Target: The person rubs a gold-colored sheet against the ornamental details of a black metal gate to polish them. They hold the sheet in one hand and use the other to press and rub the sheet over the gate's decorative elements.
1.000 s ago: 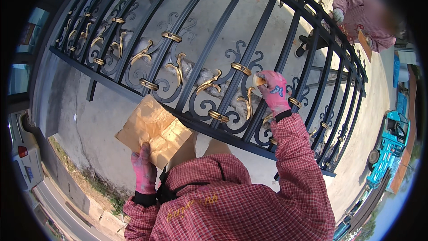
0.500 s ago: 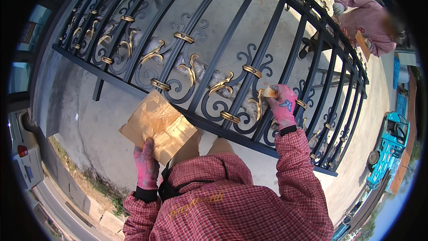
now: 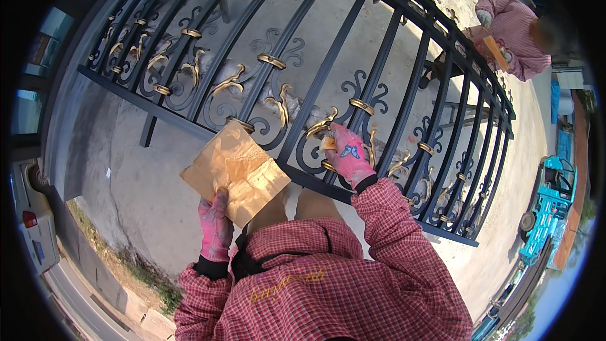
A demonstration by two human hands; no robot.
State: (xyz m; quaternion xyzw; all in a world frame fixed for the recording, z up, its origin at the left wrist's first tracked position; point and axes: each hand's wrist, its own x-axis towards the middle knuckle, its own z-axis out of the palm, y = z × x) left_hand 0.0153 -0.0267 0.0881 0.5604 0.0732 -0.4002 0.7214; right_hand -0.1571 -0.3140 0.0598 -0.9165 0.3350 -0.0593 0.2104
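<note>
1. Closest in, the left hand had its grip clamped on the edge of a creased cardboard sheet, thumb on top, gold-looking patches all over it.
2. The right hand, pink glove with a blue butterfly, had its grip pinched round a small pale pad. That sat just beside a gold leaf ornament; couldn't tell if they touched.
3. All that was on a dark metal railing with scrolls and gold collars.
4. Across the railing, a co-worker held a flat brown piece.
5. Way off right: a bright blue vehicle.
</note>
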